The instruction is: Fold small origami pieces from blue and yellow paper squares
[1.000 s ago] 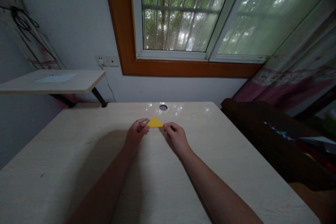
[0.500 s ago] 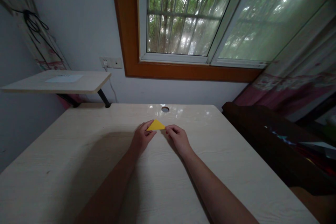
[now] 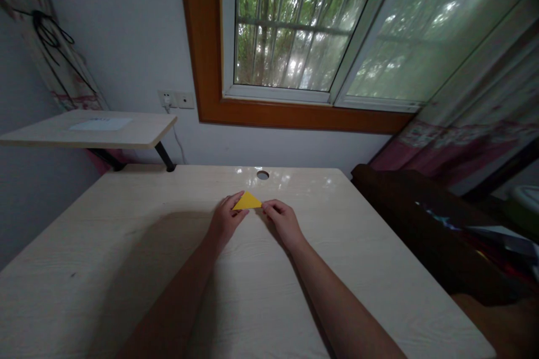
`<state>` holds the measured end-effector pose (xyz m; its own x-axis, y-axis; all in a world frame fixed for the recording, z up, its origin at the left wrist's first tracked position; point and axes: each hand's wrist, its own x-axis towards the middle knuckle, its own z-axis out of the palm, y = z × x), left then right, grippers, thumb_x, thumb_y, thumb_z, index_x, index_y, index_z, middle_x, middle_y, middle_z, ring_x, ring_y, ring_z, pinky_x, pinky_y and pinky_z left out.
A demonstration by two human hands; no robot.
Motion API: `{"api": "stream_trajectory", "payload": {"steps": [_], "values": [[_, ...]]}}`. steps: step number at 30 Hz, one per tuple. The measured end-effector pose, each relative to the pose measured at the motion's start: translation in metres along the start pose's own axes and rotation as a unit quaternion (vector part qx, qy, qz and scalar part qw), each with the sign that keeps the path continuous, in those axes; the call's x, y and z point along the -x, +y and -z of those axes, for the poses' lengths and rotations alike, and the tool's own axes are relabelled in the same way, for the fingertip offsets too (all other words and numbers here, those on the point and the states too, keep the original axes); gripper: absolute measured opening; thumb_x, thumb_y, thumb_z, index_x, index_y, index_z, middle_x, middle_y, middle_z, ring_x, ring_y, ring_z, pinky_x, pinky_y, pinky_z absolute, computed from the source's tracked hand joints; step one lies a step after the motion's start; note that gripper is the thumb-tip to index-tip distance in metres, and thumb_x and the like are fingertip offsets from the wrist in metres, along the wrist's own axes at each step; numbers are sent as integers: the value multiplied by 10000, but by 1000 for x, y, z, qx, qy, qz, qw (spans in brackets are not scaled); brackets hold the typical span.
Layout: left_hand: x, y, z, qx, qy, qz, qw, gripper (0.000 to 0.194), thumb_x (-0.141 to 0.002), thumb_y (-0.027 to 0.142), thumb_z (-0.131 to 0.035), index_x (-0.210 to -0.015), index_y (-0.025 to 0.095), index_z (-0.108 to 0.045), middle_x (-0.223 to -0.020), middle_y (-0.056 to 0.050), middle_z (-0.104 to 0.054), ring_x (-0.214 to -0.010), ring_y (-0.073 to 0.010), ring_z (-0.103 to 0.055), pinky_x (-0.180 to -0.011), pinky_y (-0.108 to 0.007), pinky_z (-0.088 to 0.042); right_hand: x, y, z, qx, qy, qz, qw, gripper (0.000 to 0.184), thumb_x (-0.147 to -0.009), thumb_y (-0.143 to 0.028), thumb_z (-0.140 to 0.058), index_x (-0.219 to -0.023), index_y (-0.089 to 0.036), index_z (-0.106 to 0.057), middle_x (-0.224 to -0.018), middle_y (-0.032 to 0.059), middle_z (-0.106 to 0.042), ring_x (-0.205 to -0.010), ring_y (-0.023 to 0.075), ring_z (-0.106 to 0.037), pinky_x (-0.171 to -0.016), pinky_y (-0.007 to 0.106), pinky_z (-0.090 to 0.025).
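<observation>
A small yellow triangle of folded paper [image 3: 247, 201] is between my two hands, its peak pointing away from me and its long edge toward me. My left hand [image 3: 225, 217] grips its left corner, with the thumb along the near edge and the fingers at the far left side. The paper's right corner is pinched between the thumb and fingers of my right hand [image 3: 281, 219]. Both hands are low over the pale wooden desk [image 3: 357, 269]. Whether the paper touches the desktop I cannot tell.
A round cable hole [image 3: 263, 175] lies near the desk's far edge. At the left a raised shelf [image 3: 147, 130] on black legs holds a white sheet [image 3: 101, 124]. Beyond the desk's right edge stands dark furniture [image 3: 404, 202] with items on it. A barred window [image 3: 290, 39] is ahead.
My left hand has shifted its hold, its thumb now along the paper's near edge and its fingers behind the left side. The right pinch is unchanged. The view shifted slightly.
</observation>
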<state>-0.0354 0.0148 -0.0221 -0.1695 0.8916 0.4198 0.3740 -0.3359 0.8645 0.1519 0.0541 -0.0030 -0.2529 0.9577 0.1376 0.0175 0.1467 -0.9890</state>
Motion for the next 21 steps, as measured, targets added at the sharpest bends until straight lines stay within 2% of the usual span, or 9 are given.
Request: {"api": "stream_trajectory", "payload": {"steps": [9,15,21], "values": [[1,-3,2,43,-10,46,998,533,-814,229,-670,-1330,199,-540,-1121,-93,-657,-985,-201,-671,-896,-362,-569,3,-5,-1,32,14,3,999,257,-784,-403,-634,-833,-164,-716,-715,21,-646,-645,153,-536,-617,255,-406],[1,2,4,86,-51,51,994,555,-803,215,-663,-1339,181,-522,-1259,-113,-626,-1066,-212,-653,-938,-368,-544,2,-4,-1,46,21,13,999,259,-773,-404,-628,-826,-171,-727,-756,31,-677,-688,167,-563,-652,265,-425],[7,5,15,-6,-93,54,994,617,-778,180,-651,-1373,195,-488,-1294,-118,-594,-781,-138,-670,-771,-322,-582,11,-6,1,11,11,-22,1000,250,-763,-385,-626,-812,-160,-722,-706,22,-664,-635,154,-548,-601,252,-402]]}}
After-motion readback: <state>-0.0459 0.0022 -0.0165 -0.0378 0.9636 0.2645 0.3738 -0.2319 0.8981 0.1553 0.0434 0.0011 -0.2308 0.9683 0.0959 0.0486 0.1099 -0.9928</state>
